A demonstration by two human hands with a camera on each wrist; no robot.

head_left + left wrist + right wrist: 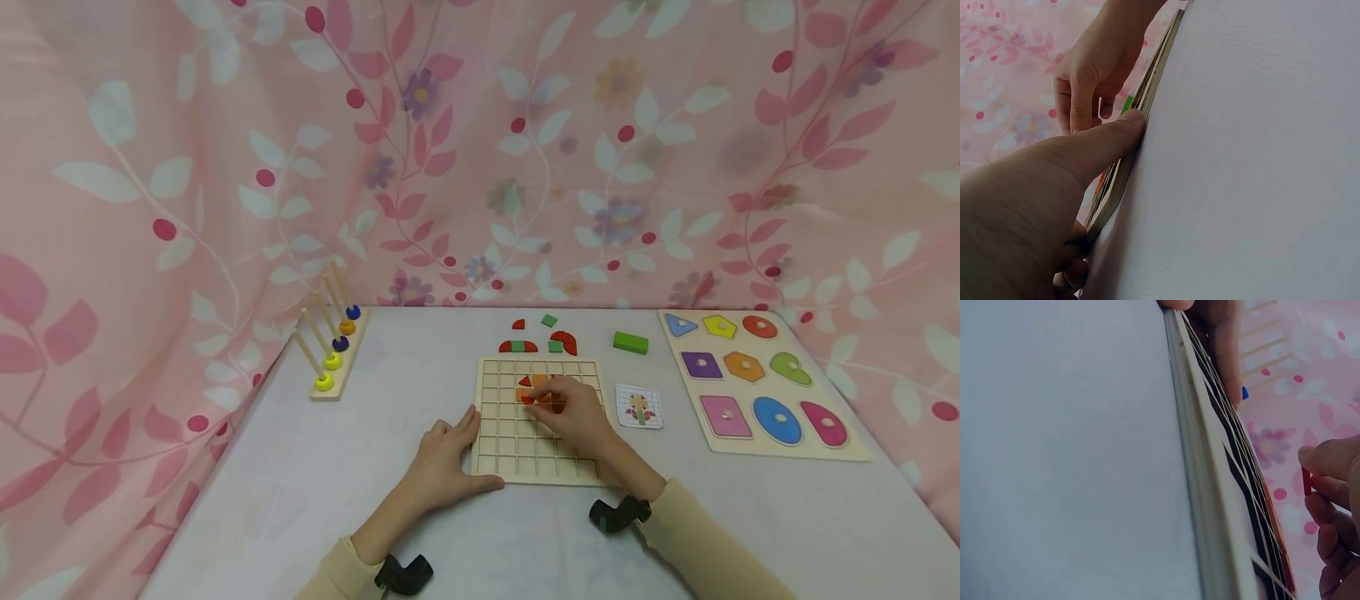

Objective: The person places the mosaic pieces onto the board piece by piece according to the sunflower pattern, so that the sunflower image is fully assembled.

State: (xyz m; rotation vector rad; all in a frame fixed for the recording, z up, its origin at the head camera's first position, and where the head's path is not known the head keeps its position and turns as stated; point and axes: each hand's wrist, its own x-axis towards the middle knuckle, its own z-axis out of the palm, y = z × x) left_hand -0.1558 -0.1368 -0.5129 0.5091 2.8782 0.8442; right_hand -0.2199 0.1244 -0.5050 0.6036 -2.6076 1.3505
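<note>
A wooden grid board (517, 468) lies flat on the table. My left hand (441, 468) spans its near left corner, thumb stretched along the front edge and fingers against the left side. Over the board, my right hand (576, 421) pinches a small red piece (1307, 481) between thumb and fingertips; its edge faces the right wrist camera, so its outline is hidden. Under and beside that hand, a red triangle (525, 381) and orange squares (540, 379) sit in the upper middle grid cells, partly covered by the fingers. A picture card (640, 407) lies just right of the board.
Beyond the board are loose pieces: a red quarter-round (519, 324), a green square (550, 320) and several others. A green block (631, 342) lies to their right. At far right is a shape puzzle board (693, 400); at left, a peg stand (337, 387) with rings.
</note>
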